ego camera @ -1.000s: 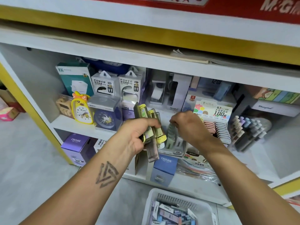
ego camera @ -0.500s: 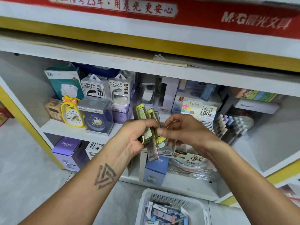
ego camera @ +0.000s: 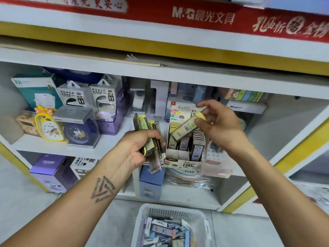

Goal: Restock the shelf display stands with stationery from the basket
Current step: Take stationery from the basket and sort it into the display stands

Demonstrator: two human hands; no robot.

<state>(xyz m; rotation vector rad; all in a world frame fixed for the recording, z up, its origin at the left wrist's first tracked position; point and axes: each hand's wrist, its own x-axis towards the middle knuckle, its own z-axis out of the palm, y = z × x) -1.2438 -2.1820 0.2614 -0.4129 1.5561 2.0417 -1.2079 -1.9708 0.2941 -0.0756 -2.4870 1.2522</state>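
Note:
My left hand (ego camera: 138, 148) grips a bundle of several slim yellow-capped lead cases (ego camera: 149, 139) in front of the middle shelf. My right hand (ego camera: 218, 125) pinches one yellow-capped lead case (ego camera: 187, 128), tilted, just above the cardboard display stand (ego camera: 185, 164). The stand sits on the shelf edge and holds rows of similar cases, with some front slots bare. On the floor below stands a white plastic basket (ego camera: 197, 213) holding several more small stationery packs.
The shelf (ego camera: 106, 145) carries a yellow duck clock (ego camera: 49, 126), a blue clock in a clear box (ego camera: 79, 132) and power bank boxes (ego camera: 89, 97) at left. Purple boxes (ego camera: 50, 171) and a blue box (ego camera: 151, 182) stand on the lower level. A red sign runs overhead.
My right hand came back from the stand, took one yellow-capped case out of the left hand's bundle and lifted it right, above the stand. The view tilted upward.

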